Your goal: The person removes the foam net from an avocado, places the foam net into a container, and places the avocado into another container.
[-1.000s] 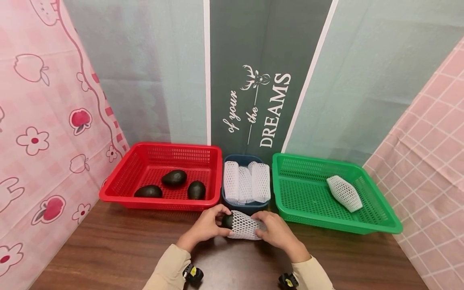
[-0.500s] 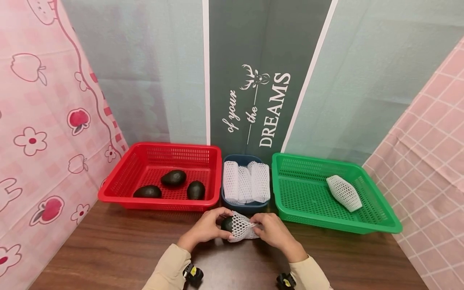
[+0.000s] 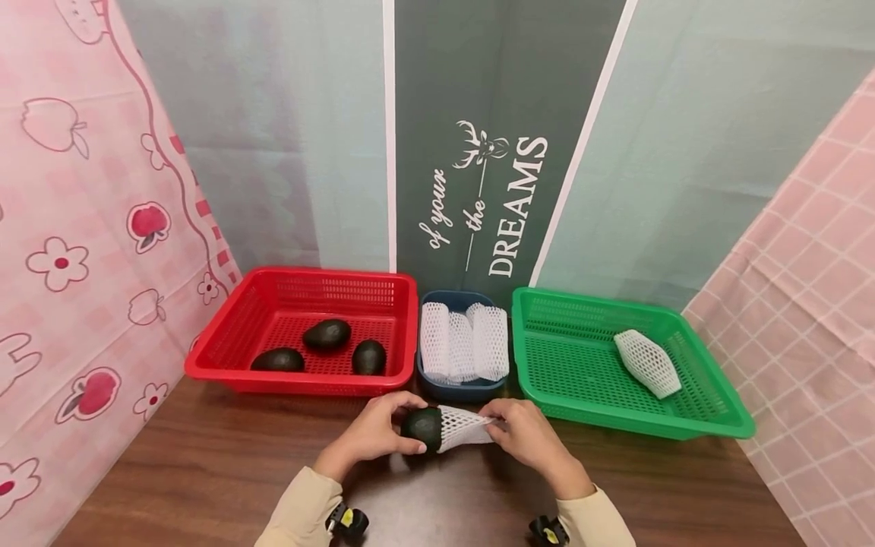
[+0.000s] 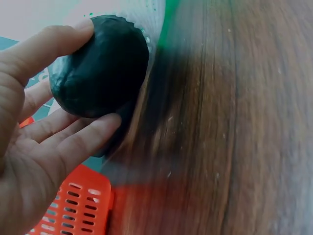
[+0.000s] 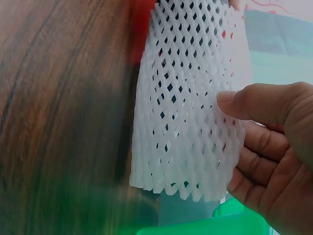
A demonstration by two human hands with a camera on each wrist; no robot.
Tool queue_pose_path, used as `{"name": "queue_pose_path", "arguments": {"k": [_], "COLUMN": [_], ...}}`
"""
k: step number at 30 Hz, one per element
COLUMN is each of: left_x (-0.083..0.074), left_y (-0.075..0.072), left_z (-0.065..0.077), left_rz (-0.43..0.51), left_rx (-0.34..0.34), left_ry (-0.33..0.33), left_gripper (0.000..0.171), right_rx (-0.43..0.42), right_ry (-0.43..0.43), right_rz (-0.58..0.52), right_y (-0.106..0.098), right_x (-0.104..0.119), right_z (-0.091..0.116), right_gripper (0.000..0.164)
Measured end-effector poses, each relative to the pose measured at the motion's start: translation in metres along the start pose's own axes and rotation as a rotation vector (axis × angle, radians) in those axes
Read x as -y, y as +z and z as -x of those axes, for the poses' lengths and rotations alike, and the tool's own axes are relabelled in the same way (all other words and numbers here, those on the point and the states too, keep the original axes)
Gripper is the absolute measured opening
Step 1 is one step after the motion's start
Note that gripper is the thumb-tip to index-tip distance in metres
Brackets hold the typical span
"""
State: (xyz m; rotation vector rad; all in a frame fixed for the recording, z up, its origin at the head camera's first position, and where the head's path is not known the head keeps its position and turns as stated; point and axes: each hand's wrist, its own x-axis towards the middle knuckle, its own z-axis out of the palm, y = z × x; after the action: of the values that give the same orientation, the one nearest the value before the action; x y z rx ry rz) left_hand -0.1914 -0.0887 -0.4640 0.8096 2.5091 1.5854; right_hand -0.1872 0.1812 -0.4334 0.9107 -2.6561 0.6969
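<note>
In the head view an avocado (image 3: 421,429) lies low over the table in front of the blue bin, its right end inside a white foam net sleeve (image 3: 459,427). My left hand (image 3: 372,431) grips the avocado's bare left end between thumb and fingers; the left wrist view shows the dark avocado (image 4: 105,68) there. My right hand (image 3: 528,433) pinches the sleeve's right end. Seen from the right wrist, the thumb lies on the near face of the net sleeve (image 5: 188,107), with fingers behind it. That end of the sleeve hangs flat past the fruit.
Behind the hands, a blue bin (image 3: 463,391) holds several white net sleeves (image 3: 491,342). A red basket (image 3: 301,384) at the left has three avocados (image 3: 328,334). In the green basket (image 3: 629,422) at the right lies one net-wrapped item (image 3: 647,363). Patterned cloths surround the wooden table (image 3: 225,463).
The left hand has shifted left, and more of the avocado's left end shows outside the sleeve. The sleeve, bunched half a second ago, is now stretched out to the right hand.
</note>
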Motion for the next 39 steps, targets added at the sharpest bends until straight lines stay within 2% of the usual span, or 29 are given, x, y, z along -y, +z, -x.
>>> {"name": "queue_pose_path", "arguments": {"k": [7,16,28,34,39], "left_x": [-0.004,0.001,-0.004,-0.010,-0.013], "left_y": [-0.006,-0.015,-0.015,-0.020,-0.027], "left_z": [0.010,0.024,0.026,0.032,0.035], "left_rz": [-0.032,-0.042,-0.043,-0.022,-0.065], "left_rx": [-0.038,-0.050,-0.060,-0.082,-0.111], "left_ry": [0.019,-0.004,-0.004,0.034,0.055], "left_gripper": [0.051,0.050,0.050,0.051,0.052], "right_rx": [-0.008,-0.021,-0.026,-0.044,-0.056], "right_ry": [0.005,0.052,0.043,0.006,-0.014], "right_rz": [0.044,0.039,0.043,0.061,0.067], "right_y": [-0.010,-0.015,-0.017,-0.024,-0.034], "right_x": [-0.002,-0.007,-0.004,0.002,0.005], "right_z": [0.006,0.016,0.014,0.010,0.002], "right_gripper": [0.016,0.019,0.020,0.019,0.016]}}
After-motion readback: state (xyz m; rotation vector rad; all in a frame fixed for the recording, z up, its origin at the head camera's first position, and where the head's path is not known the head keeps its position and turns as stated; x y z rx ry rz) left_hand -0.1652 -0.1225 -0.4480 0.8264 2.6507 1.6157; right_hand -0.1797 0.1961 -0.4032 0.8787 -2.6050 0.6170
